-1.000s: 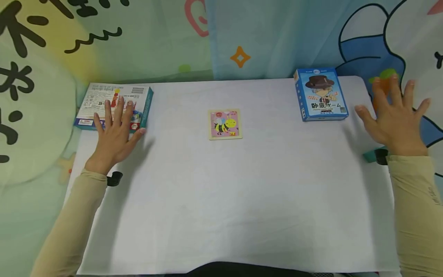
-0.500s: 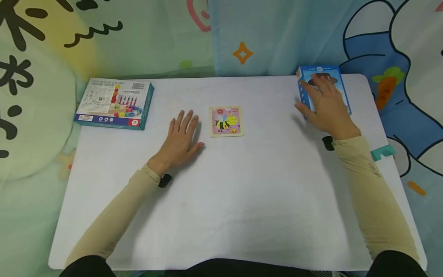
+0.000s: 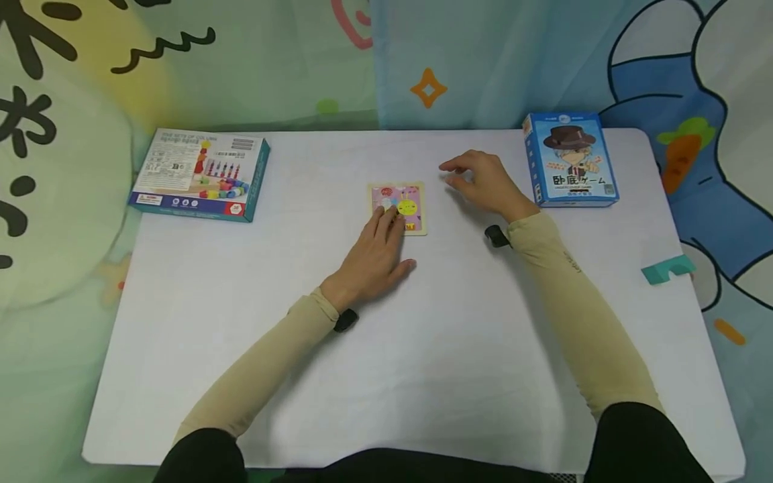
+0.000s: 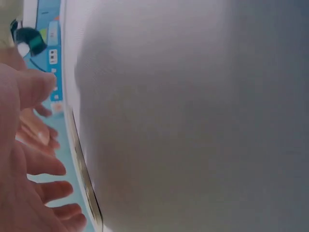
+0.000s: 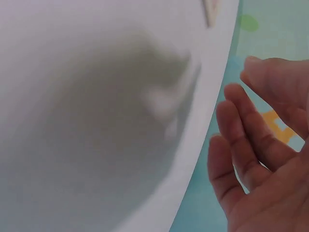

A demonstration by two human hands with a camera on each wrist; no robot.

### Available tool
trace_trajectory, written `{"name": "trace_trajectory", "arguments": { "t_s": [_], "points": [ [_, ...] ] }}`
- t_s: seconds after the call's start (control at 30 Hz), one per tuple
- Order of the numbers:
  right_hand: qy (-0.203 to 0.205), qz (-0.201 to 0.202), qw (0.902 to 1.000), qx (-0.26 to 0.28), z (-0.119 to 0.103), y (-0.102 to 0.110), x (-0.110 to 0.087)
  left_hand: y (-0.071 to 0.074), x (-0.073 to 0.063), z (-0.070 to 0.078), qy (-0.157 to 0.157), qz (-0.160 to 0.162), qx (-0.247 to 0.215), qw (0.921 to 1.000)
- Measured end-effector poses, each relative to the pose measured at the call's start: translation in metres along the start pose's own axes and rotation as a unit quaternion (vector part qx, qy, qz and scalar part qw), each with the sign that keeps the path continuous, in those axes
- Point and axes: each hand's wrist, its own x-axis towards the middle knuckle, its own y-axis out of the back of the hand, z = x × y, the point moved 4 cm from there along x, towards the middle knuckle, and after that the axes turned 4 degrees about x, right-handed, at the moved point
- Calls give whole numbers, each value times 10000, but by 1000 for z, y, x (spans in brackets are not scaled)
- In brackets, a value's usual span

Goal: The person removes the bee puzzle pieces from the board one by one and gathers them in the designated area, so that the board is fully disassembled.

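A small square wooden puzzle (image 3: pixel 408 208) with a bee picture on pink lies on the white table. My left hand (image 3: pixel 370 260) reaches over its lower left part, fingers extended and covering most of the bee's body. From the left wrist view, the fingers (image 4: pixel 50 191) appear just above the puzzle's thin edge (image 4: pixel 86 179), with nothing gripped. To the right of the puzzle, my right hand (image 3: pixel 488 186) hovers with loosely bent fingers and holds nothing. In the right wrist view its thumb (image 5: pixel 275 79) stands apart from the fingers, and a puzzle corner (image 5: pixel 210 12) shows at the top.
At the back left of the table (image 3: pixel 290 402) lies a white and teal game box (image 3: pixel 199 174). A blue box (image 3: pixel 574 161) with a hatted cartoon figure stands at the back right. A teal notched piece (image 3: pixel 667 270) sits at the right edge. A printed curtain (image 3: pixel 471 60) hangs behind.
My left hand has moved right from the white and teal box onto the puzzle. My right hand has come left, past the blue box, toward the puzzle, its fingers now more bent.
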Motion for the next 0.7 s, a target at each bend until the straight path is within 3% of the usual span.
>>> {"name": "trace_trajectory", "arguments": {
  "t_s": [0.3, 0.53, 0.7],
  "points": [
    [-50, -350, 9984, 439, -22, -20, 27, -3, 10, 9, 328, -48, -117, 9994],
    [84, -793, 9949, 618, -40, -31, 42, -7, 13, 10, 574, -561, -321, 9963],
    [206, -1204, 9909, 567, -53, -41, 52, -7, 14, 9, 712, -751, -565, 9930]
  ]
}}
